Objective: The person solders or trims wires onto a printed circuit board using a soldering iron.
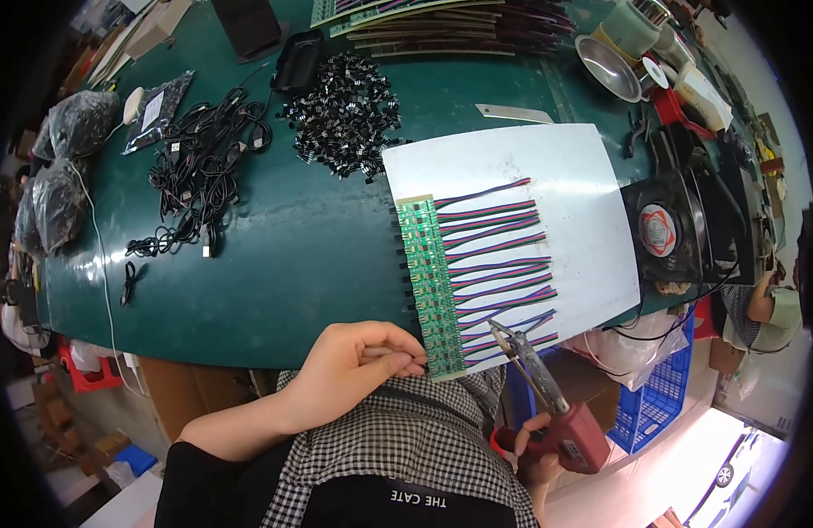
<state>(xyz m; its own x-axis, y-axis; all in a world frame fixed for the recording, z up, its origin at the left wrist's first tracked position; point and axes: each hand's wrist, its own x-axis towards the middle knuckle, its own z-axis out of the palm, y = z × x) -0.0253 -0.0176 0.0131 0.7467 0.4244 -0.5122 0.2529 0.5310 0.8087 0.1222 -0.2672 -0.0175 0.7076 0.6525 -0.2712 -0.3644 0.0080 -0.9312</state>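
A green circuit board panel [437,299] lies on a white sheet, its long side running away from me. Striped multicolour wires [503,282] reach out from its right edge, and small black connectors line its left edge. My left hand [358,365] is closed in a pinch at the panel's near left corner; whatever its fingertips hold is too small to make out. In my right hand [543,453] is a soldering gun [578,440] with a red handle. Its tip points up and left, over the nearest wires.
Behind the sheet lies a heap of small black connectors [345,114], with coiled black cables [204,167] to its left. A cutter blade [514,113] rests beyond the white sheet [591,220]. A black fan [662,231] stands at right; stacked wired boards [459,31] sit at the back.
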